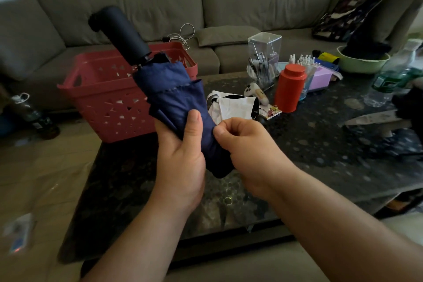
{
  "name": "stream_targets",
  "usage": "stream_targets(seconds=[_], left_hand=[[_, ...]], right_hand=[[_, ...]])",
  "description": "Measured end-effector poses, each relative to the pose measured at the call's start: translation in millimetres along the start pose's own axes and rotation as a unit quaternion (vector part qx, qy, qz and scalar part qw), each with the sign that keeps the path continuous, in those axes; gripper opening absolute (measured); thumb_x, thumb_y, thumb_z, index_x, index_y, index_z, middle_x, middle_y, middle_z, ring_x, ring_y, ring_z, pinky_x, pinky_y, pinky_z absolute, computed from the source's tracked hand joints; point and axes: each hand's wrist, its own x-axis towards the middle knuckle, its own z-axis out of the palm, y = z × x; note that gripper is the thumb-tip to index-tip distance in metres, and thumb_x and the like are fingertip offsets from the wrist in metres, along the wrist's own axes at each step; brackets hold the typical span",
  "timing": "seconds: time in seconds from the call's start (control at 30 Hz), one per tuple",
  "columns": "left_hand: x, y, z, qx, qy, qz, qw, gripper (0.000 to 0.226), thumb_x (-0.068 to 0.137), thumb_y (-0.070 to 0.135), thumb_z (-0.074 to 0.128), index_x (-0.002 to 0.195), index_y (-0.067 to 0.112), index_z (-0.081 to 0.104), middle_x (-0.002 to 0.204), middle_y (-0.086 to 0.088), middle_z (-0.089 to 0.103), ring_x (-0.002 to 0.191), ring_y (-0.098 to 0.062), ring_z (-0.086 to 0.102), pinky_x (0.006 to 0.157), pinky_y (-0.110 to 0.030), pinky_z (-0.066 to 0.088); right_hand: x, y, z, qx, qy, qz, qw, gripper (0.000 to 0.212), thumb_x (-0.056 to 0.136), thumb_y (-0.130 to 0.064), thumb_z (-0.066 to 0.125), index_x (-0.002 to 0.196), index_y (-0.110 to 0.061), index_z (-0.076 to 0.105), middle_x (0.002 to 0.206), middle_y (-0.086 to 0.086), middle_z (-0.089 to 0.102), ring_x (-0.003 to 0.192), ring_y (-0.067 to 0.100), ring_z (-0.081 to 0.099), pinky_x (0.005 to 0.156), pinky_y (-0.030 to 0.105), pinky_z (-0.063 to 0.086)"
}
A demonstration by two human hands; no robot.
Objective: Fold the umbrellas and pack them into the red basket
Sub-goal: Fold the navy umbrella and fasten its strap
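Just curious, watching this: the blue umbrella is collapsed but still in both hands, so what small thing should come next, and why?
Probably wrapping the loose cloth tight around the shaft. The left hand grips the umbrella low down, handle pointing up, while the right hand pinches a fold of cloth. The canopy bulges unevenly and no strap looks fastened, so it seems too loose for the basket behind it.

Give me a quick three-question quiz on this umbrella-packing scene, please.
1. True or false: the navy umbrella already lies inside the red basket.
2. Which hand wraps round the umbrella's folded canopy, thumb on top: A) left hand B) right hand?
3. Fill in: the umbrella's black handle points ____, away from the person.

Key: 1. False, both hands hold it above the table. 2. A; the right hand pinches the fabric. 3. Up.
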Motion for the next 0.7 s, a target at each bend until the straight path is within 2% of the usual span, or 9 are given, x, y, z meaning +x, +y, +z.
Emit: stream_targets(seconds=[0.07, 0.13, 0.27, 0.37, 0.43, 0.5, 0.57, 0.63, 0.7], left_hand=[[-0.5, 1.6, 0.0, 0.015, -0.015, 0.001, 1.000, 0.053, 0.102, 0.024, 0.058, 0.150, 0.035, 0.040, 0.156, -0.004, 0.053, 0.142, -0.023, 0.055, 0.120, -0.052, 0.042], [1.1, 5.7, 0.0, 0.006, -0.009, -0.020, 1.000, 0.056, 0.100, 0.025, 0.063, 0.151, 0.031, 0.041, 0.151, -0.007, 0.058, 0.137, -0.025, 0.060, 0.115, -0.051, 0.047], [7.2, 19.8, -1.7, -0.007, 0.016, -0.075, 0.997, 0.071, 0.082, 0.029, 0.081, 0.144, 0.012, 0.050, 0.119, -0.010, 0.075, 0.106, -0.024, 0.075, 0.090, -0.038, 0.063], [12.8, 20.4, -6.4, -0.018, -0.002, -0.099, 0.995, 0.074, 0.079, 0.026, 0.081, 0.143, 0.004, 0.051, 0.111, -0.009, 0.076, 0.097, -0.021, 0.076, 0.080, -0.034, 0.063], [15.5, 18.7, -8.8, -0.051, -0.003, -0.123, 0.991, 0.072, 0.078, 0.026, 0.073, 0.144, 0.005, 0.053, 0.106, -0.007, 0.077, 0.093, -0.018, 0.077, 0.075, -0.031, 0.062], [15.5, 19.0, -10.6, -0.061, -0.006, -0.140, 0.988, 0.069, 0.079, 0.028, 0.070, 0.143, 0.008, 0.056, 0.108, -0.010, 0.077, 0.094, -0.020, 0.078, 0.074, -0.033, 0.063], [15.2, 20.6, -12.4, -0.048, -0.009, -0.140, 0.989, 0.064, 0.081, 0.030, 0.068, 0.141, 0.011, 0.058, 0.117, -0.015, 0.076, 0.098, -0.023, 0.078, 0.076, -0.034, 0.064], [15.7, 22.9, -11.6, -0.021, -0.005, -0.127, 0.992, 0.062, 0.082, 0.034, 0.067, 0.140, 0.012, 0.059, 0.125, -0.018, 0.074, 0.104, -0.026, 0.077, 0.081, -0.036, 0.064], [15.7, 24.3, -8.9, -0.001, 0.008, -0.117, 0.993, 0.067, 0.081, 0.041, 0.065, 0.141, 0.013, 0.058, 0.127, -0.018, 0.072, 0.104, -0.026, 0.076, 0.081, -0.036, 0.064]], right_hand=[[0.6, 3.4, 0.3, 0.020, 0.009, 0.012, 1.000, 0.028, 0.104, -0.014, 0.062, 0.075, -0.016, 0.066, 0.074, 0.006, 0.065, 0.069, 0.018, 0.056, 0.063, 0.032, 0.044], [1.0, 3.5, -2.6, 0.065, -0.009, 0.018, 0.998, 0.024, 0.101, -0.011, 0.066, 0.078, -0.013, 0.066, 0.073, 0.006, 0.067, 0.066, 0.016, 0.060, 0.060, 0.028, 0.047], [2.2, -3.0, -14.6, 0.127, -0.058, 0.000, 0.990, 0.016, 0.097, 0.000, 0.067, 0.086, -0.010, 0.062, 0.070, 0.001, 0.069, 0.058, 0.009, 0.063, 0.053, 0.021, 0.049], [4.9, -3.2, -20.2, 0.111, -0.078, 0.041, 0.990, 0.012, 0.100, -0.008, 0.064, 0.090, -0.015, 0.060, 0.068, -0.003, 0.063, 0.056, 0.008, 0.056, 0.050, 0.023, 0.045], [4.9, -0.3, -21.3, 0.088, -0.106, 0.080, 0.987, 0.013, 0.103, -0.018, 0.062, 0.090, -0.017, 0.061, 0.073, 0.002, 0.063, 0.057, 0.011, 0.058, 0.054, 0.026, 0.050], [2.5, 3.3, -20.3, 0.092, -0.140, 0.117, 0.979, 0.013, 0.104, -0.026, 0.060, 0.095, -0.019, 0.063, 0.082, 0.005, 0.069, 0.065, 0.016, 0.067, 0.064, 0.036, 0.060], [0.0, 6.2, -19.8, 0.097, -0.163, 0.115, 0.975, 0.012, 0.105, -0.028, 0.059, 0.097, -0.019, 0.063, 0.091, 0.009, 0.071, 0.075, 0.021, 0.069, 0.074, 0.045, 0.062], [-1.3, 7.6, -16.9, 0.114, -0.168, 0.089, 0.975, 0.008, 0.101, -0.026, 0.063, 0.097, -0.018, 0.061, 0.096, 0.012, 0.070, 0.079, 0.024, 0.070, 0.073, 0.046, 0.062], [-1.2, 8.8, -13.6, 0.110, -0.156, 0.052, 0.980, 0.005, 0.095, -0.025, 0.067, 0.093, -0.022, 0.064, 0.096, 0.013, 0.070, 0.076, 0.022, 0.071, 0.065, 0.040, 0.061]])
